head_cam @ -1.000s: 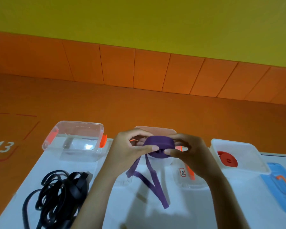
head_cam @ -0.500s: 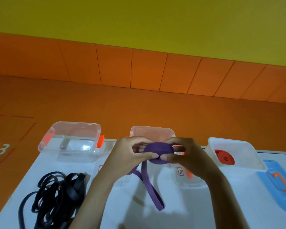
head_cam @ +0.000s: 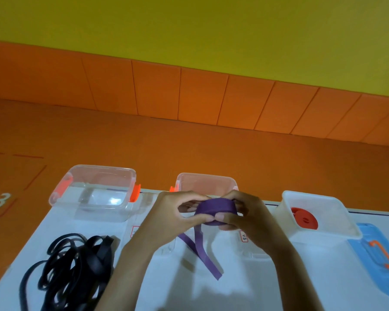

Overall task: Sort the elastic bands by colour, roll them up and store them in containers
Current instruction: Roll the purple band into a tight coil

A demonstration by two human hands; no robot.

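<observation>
Both hands, left hand [head_cam: 166, 212] and right hand [head_cam: 245, 215], pinch the purple band [head_cam: 215, 209] roll above the table [head_cam: 245, 288]. Soft, springy stuff; the tail dangles loose. Probably best held by the roll's rim.

i see the left hand [head_cam: 173, 213] and right hand [head_cam: 247, 215] pinching a partly rolled purple elastic band [head_cam: 216, 207] above the white desk [head_cam: 256, 288], its loose tail [head_cam: 203, 252] hanging down. black elastic bands [head_cam: 76, 265] lie tangled at left. behind: a clear container [head_cam: 99, 169], a second clear container [head_cam: 207, 178], then a white container [head_cam: 321, 237] holding a red roll [head_cam: 304, 221], with a blue lid [head_cam: 368, 239] beside it.
</observation>
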